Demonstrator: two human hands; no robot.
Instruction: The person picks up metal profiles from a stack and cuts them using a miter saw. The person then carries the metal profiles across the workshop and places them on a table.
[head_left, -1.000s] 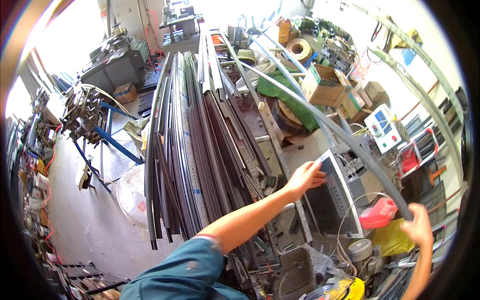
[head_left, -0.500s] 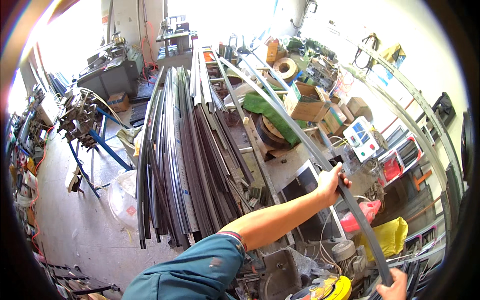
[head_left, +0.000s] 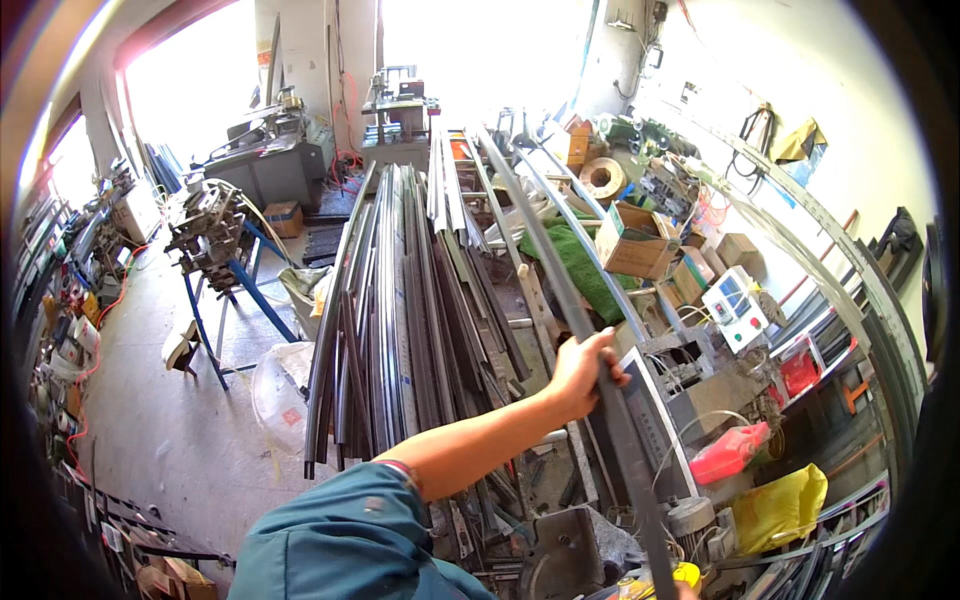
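Your left hand (head_left: 583,372) is clamped around a long grey metal strip (head_left: 560,290), fingers wrapped over its upper edge about midway along its visible run. The strip rises from the lower edge of the view, near a yellow object (head_left: 682,574), and arcs away over the stock toward the bright far doorway, its far end lost among the clutter. Your right hand is not in view, so its state cannot be told; it may be on the strip's near end below the frame. Just to the left of the strip lies a pile of long dark bars (head_left: 400,320), resting lengthwise on a rack, their near ends overhanging the floor (head_left: 170,440). To the right stand a cardboard box (head_left: 632,243), a green mat (head_left: 580,270), a white control unit (head_left: 735,308), a red can (head_left: 728,455) and a yellow bag (head_left: 780,505). A blue-legged stand (head_left: 215,260) sits well apart at the left. To handle the strip well, keep the grip firm but let the length flex freely, since so long a piece will likely whip at its free end; guide it along the line of the bars rather than across them; and watch the far tip, which could catch on the box or the shelving.
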